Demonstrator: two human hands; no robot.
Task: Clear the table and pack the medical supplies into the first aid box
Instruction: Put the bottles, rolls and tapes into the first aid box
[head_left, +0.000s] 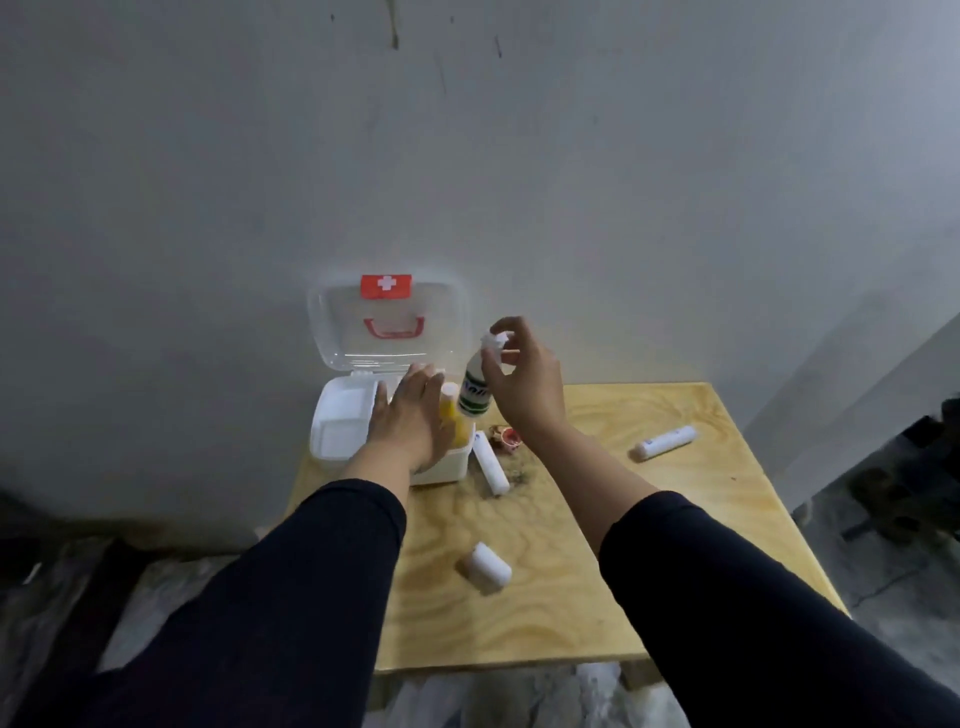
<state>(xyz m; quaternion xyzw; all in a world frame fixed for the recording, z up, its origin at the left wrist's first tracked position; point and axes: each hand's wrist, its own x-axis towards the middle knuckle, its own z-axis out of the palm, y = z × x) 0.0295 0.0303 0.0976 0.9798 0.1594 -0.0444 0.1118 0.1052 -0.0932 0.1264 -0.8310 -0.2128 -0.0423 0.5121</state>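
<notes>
The white first aid box (332, 441) stands open at the table's back left, its clear lid (332, 332) with a red cross upright against the wall. My left hand (410, 415) lies flat over the box, fingers spread, touching a yellow bottle (451, 415) inside. My right hand (524, 379) grips the cap of a white bottle with a green label (474, 392), held just above the box's right edge. A white tube (490, 463) lies beside the box, another tube (665, 441) at the right, and a white roll (484, 566) near the middle.
The small plywood table (571, 597) is pushed against a grey wall. A small red-and-brown item (506, 435) and dark crumbs lie beside the box. Dark clutter sits on the floor at the right (914, 478); the floor drops away past the table's front edge.
</notes>
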